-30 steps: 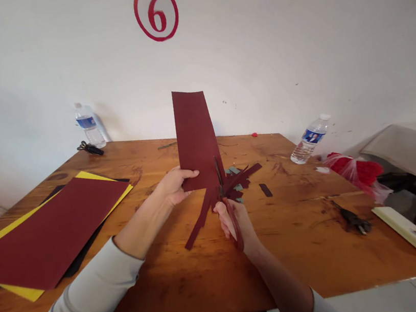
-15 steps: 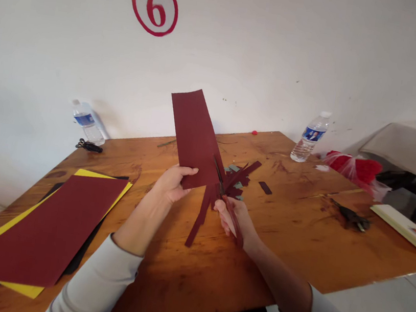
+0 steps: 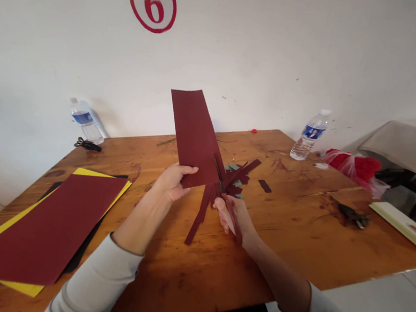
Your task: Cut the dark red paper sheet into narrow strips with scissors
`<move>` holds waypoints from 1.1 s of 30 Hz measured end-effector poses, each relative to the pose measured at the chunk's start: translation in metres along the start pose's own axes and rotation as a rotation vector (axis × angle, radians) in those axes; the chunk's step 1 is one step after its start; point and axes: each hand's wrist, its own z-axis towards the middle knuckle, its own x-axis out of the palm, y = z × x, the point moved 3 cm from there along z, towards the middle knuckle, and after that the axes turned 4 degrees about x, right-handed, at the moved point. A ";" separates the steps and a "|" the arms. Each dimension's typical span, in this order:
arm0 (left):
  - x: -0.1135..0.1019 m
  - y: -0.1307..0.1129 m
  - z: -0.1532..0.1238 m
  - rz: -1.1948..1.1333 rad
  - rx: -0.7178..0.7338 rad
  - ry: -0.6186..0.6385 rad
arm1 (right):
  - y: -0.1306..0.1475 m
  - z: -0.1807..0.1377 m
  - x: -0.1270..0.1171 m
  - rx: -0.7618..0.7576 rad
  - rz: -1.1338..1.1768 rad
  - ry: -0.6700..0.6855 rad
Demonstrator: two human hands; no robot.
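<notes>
My left hand (image 3: 172, 181) pinches the lower left edge of a dark red paper sheet (image 3: 194, 136) and holds it upright above the wooden table (image 3: 291, 224). The sheet's lower edge is cut into hanging strips (image 3: 199, 216). My right hand (image 3: 231, 216) is closed round red-handled scissors (image 3: 225, 197), whose blades reach up into the sheet's right edge. Cut dark red strips (image 3: 242, 174) lie on the table just behind the scissors.
A stack of dark red, yellow and black sheets (image 3: 41, 225) lies at the left. Two water bottles (image 3: 83, 120) (image 3: 309, 135) stand by the wall. Black scissors (image 3: 87, 145) lie far left, another dark tool (image 3: 350, 215) at the right, beside a white box (image 3: 407, 228) and a red bag (image 3: 353, 167).
The camera has tilted up slightly. The hands, the sheet and the scissors have kept nearly the same pose.
</notes>
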 end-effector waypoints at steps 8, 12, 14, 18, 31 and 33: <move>0.001 0.003 0.000 0.027 0.026 0.008 | -0.004 0.004 0.000 -0.045 0.014 0.001; 0.002 0.003 -0.002 0.040 -0.002 0.018 | 0.000 0.002 0.000 -0.062 0.008 -0.003; 0.002 0.003 -0.003 0.045 -0.018 0.015 | 0.002 0.001 0.000 -0.061 0.012 -0.006; 0.001 0.002 -0.002 0.033 -0.062 0.002 | 0.002 0.001 -0.001 -0.041 0.020 -0.009; 0.000 0.003 0.001 -0.007 -0.111 0.009 | 0.000 0.002 -0.001 -0.005 0.062 -0.030; 0.000 0.003 0.000 -0.015 -0.119 0.002 | 0.000 0.002 -0.001 -0.008 0.067 -0.042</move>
